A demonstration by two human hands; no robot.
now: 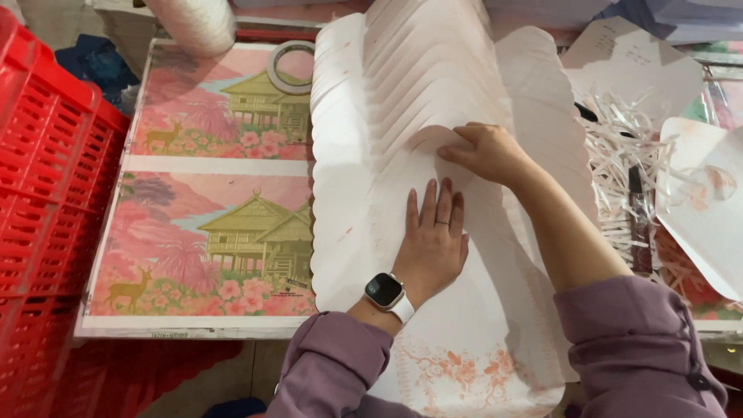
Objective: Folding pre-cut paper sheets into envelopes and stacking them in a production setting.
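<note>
Fanned stack (433, 93) of white die-cut card sheets w/ scalloped edges lay down the middle of the bench (155, 329), overlapping like shingles, running away from the person. Left hand (433, 232) lay flat & fully open on the near part of the stack, palm down, fingers together, pressing, gripping nothing; watch (385, 292) on that wrist. Right hand (486, 151), just beyond the left one, had its fingers curled & closed on the curved edge of one sheet, lifting it slightly off the stack. Left of the stack: printed sheets (209, 232) w/ pink landscape, yellow house & deer, flat on the bench; tape roll (288, 66) at their far end, touching the stack's edge. Further left of the stack, a red crate (46, 193). Right of the stack: shredded paper strips (619, 155) & more cut card pieces (700, 209). As for progress, judging by the layout: many sheets already fanned out beyond the hands, while the near sheets under the left palm looked not yet spread; how many remained in the stack couldn't be told.
</note>
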